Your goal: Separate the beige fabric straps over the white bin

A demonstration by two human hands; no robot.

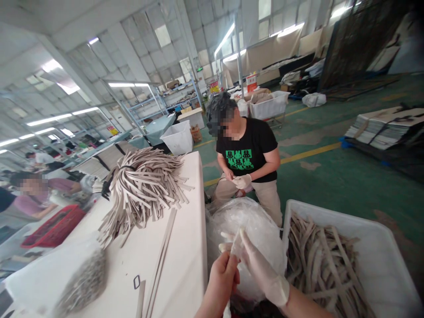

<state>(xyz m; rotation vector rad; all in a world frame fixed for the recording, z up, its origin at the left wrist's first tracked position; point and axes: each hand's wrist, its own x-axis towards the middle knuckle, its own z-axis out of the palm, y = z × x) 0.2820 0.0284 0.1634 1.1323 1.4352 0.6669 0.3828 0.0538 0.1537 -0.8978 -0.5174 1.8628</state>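
My left hand (223, 271) is bare, its thumb and fingers pinched together around a thin whitish piece (235, 247), perhaps glove material; I cannot tell exactly what it is. A pale strip of something shows below that hand at the bottom edge. Right beside it, my right hand (260, 267) wears a thin white glove with a loose cuff at the wrist. Its fingers are stretched out and apart, close to the left fingertips. Behind both hands bulges a clear plastic bag (251, 216). Contact between hands and bag cannot be made out.
At left, a white table (185, 247) bears a tied bundle of beige strips (139, 185), loose strips (160, 260), a black-edged ring (137, 282) and a filled plastic bag (82, 282). A white bin (380, 247) of strips stands right. A person (248, 150) sits ahead, one hand gloved.
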